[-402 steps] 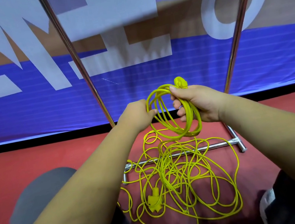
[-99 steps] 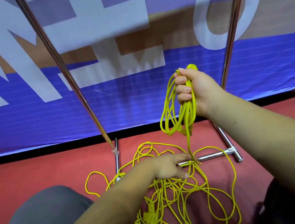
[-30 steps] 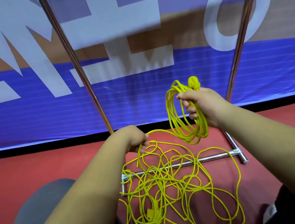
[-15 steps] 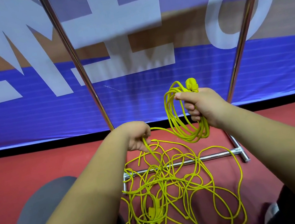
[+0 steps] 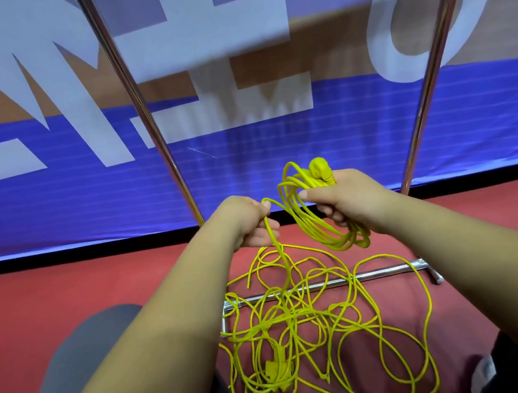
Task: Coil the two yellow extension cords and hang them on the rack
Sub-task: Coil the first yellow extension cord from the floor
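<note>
Right hand (image 5: 343,202) grips coil (image 5: 320,220) | left hand (image 5: 248,220) pinches strand (image 5: 272,228)

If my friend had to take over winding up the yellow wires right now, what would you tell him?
The right hand grips a partly wound coil, with its plug sticking up on top.
The left hand pinches the strand that runs from the coil down to the tangled pile.
The pile lies on the red floor, across the base bar of the rack.
Done: a few loops of one cord.
Left: wind in the rest, coil the second cord and hang both up. I cannot tell the two cords apart in the pile.
</note>
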{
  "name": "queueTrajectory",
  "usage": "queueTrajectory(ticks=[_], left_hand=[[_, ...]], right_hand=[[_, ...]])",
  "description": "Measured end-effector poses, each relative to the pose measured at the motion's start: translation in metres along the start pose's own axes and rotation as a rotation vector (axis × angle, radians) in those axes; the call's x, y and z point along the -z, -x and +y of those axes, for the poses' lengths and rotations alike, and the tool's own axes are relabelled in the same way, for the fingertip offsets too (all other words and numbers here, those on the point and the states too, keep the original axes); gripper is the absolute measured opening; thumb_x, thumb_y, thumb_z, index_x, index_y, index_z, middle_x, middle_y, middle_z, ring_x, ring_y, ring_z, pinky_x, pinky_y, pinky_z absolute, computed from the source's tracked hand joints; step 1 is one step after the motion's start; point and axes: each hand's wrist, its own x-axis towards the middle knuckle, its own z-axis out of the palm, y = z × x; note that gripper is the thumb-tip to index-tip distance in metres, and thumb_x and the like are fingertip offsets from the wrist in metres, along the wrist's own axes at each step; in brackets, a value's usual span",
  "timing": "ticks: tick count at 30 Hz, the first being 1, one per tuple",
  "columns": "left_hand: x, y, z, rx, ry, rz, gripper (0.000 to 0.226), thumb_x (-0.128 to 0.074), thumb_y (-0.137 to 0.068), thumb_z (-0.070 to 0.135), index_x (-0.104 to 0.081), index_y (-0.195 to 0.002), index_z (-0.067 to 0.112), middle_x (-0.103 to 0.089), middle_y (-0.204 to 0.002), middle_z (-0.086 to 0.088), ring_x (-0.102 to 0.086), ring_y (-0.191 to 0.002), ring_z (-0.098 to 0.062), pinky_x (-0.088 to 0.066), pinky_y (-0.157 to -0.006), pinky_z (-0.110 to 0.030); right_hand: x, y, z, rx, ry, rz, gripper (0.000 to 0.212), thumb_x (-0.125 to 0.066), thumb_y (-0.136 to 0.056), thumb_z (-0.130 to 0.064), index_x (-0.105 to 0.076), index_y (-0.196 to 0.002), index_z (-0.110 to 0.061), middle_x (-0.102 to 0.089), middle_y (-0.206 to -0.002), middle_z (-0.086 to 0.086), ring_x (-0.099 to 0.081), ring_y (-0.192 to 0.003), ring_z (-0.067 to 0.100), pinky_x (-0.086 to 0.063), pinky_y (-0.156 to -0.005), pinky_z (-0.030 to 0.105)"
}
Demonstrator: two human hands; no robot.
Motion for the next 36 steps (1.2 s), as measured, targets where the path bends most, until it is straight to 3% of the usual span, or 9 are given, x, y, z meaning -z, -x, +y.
queueTrajectory(ticks=[6,11,16,22,25,28,31,33,36], left_hand=[[0.008,-0.004,0.008,0.036,0.444,-0.019,0.017,-0.061,-0.104,0.018,-0.055,-0.103,0.002,-0.072,-0.061,-0.011,-0.071,-0.049,-0.017,-0.06,-0.047,-0.026],[0.018,-0.001,0.02,0.104,0.64,-0.176,0.021,-0.066,-0.1,0.017,-0.062,-0.096,-0.003,-0.073,-0.077,-0.015,-0.072,-0.054,-0.018,-0.062,-0.056,-0.025],[0.013,-0.004,0.022,0.067,0.695,-0.199,0.007,-0.06,-0.101,0.0,-0.065,-0.099,-0.005,-0.069,-0.102,-0.021,-0.076,-0.068,-0.026,-0.064,-0.07,-0.03],[0.01,0.001,0.022,0.085,0.704,-0.136,0.007,-0.065,-0.099,0.0,-0.064,-0.096,-0.007,-0.063,-0.09,-0.023,-0.073,-0.055,-0.026,-0.062,-0.054,-0.026],[0.005,0.0,0.018,0.056,0.594,-0.074,0.017,-0.071,-0.096,0.009,-0.061,-0.1,-0.004,-0.061,-0.093,-0.016,-0.073,-0.055,-0.018,-0.062,-0.057,-0.024],[0.004,-0.001,0.009,0.038,0.27,0.048,0.033,-0.075,-0.094,0.032,-0.063,-0.097,0.002,-0.063,-0.086,-0.009,-0.07,-0.055,-0.013,-0.063,-0.058,-0.025],[0.004,-0.003,0.004,0.051,-0.026,0.079,0.044,-0.062,-0.1,0.052,-0.062,-0.094,0.008,-0.065,-0.081,-0.006,-0.068,-0.065,-0.015,-0.063,-0.058,-0.029],[0.003,-0.004,0.002,0.078,-0.125,0.076,0.045,-0.051,-0.105,0.051,-0.061,-0.095,0.009,-0.064,-0.077,-0.005,-0.066,-0.062,-0.015,-0.059,-0.053,-0.027],[0.004,-0.008,-0.008,0.154,-0.367,0.042,0.032,-0.038,-0.109,0.027,-0.058,-0.09,0.01,-0.062,-0.074,-0.005,-0.062,-0.058,-0.015,-0.052,-0.049,-0.025]], right_hand=[[-0.01,0.003,0.006,-0.024,0.083,-0.057,0.03,-0.075,-0.096,-0.031,-0.061,-0.074,-0.017,-0.056,-0.058,0.001,-0.046,-0.048,0.016,-0.04,-0.048,0.028],[-0.017,0.007,0.01,-0.044,0.115,-0.068,0.02,-0.075,-0.095,-0.03,-0.07,-0.086,-0.013,-0.061,-0.058,-0.003,-0.051,-0.048,0.014,-0.042,-0.045,0.024],[-0.022,0.01,0.013,-0.091,-0.09,-0.096,0.016,-0.066,-0.101,-0.026,-0.075,-0.108,-0.015,-0.082,-0.098,0.003,-0.064,-0.063,0.01,-0.05,-0.053,0.024],[-0.029,0.008,0.013,-0.185,-0.376,-0.115,0.032,-0.063,-0.106,-0.035,-0.068,-0.107,-0.003,-0.074,-0.08,0.016,-0.076,-0.078,0.027,-0.064,-0.072,0.039],[-0.033,0.01,0.013,-0.198,-0.363,-0.107,0.043,-0.061,-0.104,-0.048,-0.065,-0.106,-0.005,-0.067,-0.071,0.009,-0.069,-0.063,0.024,-0.062,-0.063,0.039],[-0.037,0.009,0.012,-0.187,-0.376,-0.066,0.049,-0.058,-0.103,-0.058,-0.064,-0.101,-0.009,-0.056,-0.065,0.003,-0.054,-0.05,0.018,-0.053,-0.054,0.034],[-0.036,0.008,0.008,-0.181,-0.47,-0.058,0.048,-0.062,-0.099,-0.062,-0.059,-0.096,-0.015,-0.047,-0.064,-0.002,-0.038,-0.046,0.014,-0.037,-0.046,0.027],[-0.032,0.007,0.004,-0.18,-0.519,-0.056,0.037,-0.069,-0.098,-0.054,-0.058,-0.089,-0.02,-0.044,-0.064,-0.004,-0.033,-0.044,0.011,-0.03,-0.043,0.024],[-0.026,0.004,0.001,-0.187,-0.567,-0.031,0.024,-0.072,-0.1,-0.036,-0.059,-0.085,-0.024,-0.041,-0.064,-0.005,-0.03,-0.041,0.008,-0.027,-0.04,0.022]])
